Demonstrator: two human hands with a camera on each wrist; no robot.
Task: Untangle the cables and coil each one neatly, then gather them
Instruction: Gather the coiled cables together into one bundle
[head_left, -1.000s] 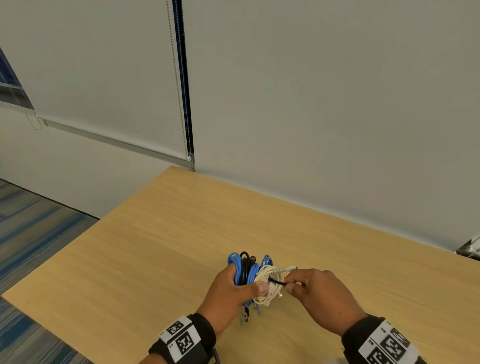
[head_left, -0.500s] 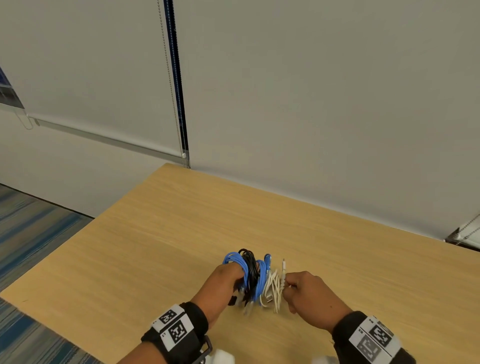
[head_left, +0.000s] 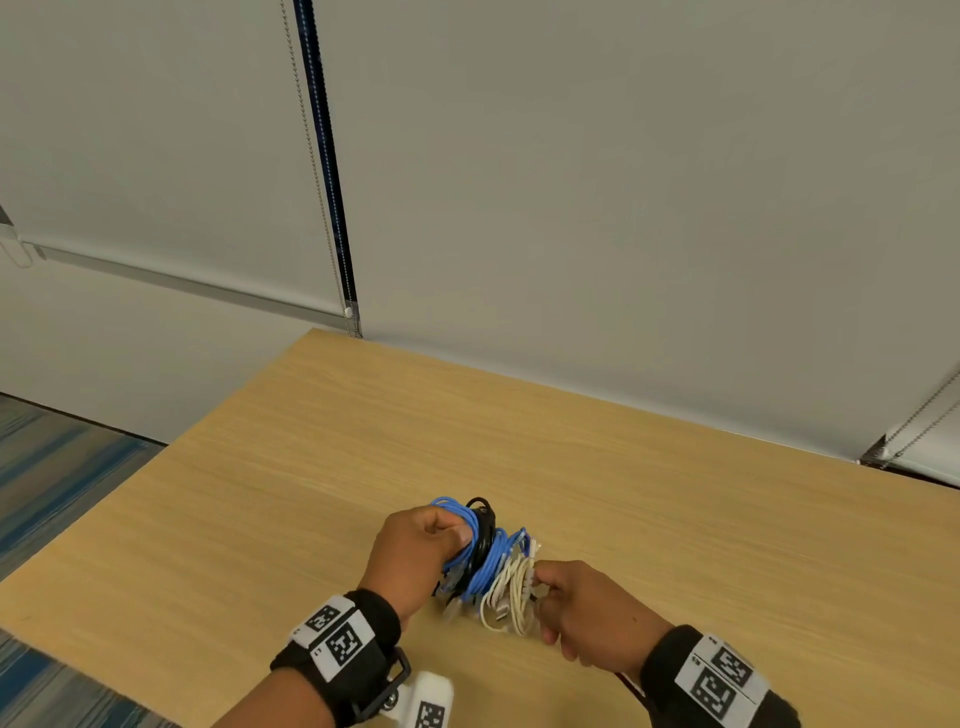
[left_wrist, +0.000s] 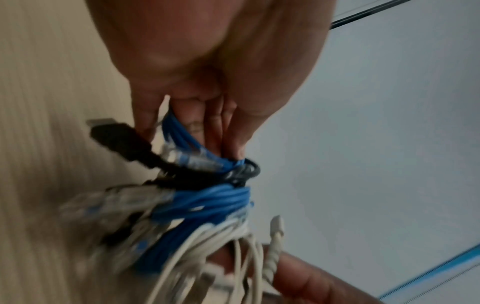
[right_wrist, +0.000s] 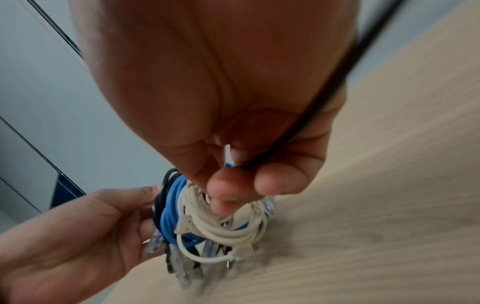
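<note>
Left hand: gripped blue coils and black coil, lower centre.
Bundle axis: ran left to right between both hands.
Right hand: pinched white coil, touching bundle's right end.

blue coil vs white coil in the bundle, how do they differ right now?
Colour: the blue coil is bright blue, the white coil off-white.
Thickness: the blue coil's strands look thicker than the white coil's.
Place: the blue coil sits mid-bundle beside the black cable; the white coil is at the end nearest the right hand.
Hold: the left hand grips the blue end, the right pinches the white coil.
Both are wound into loops and held side by side above the table.
</note>
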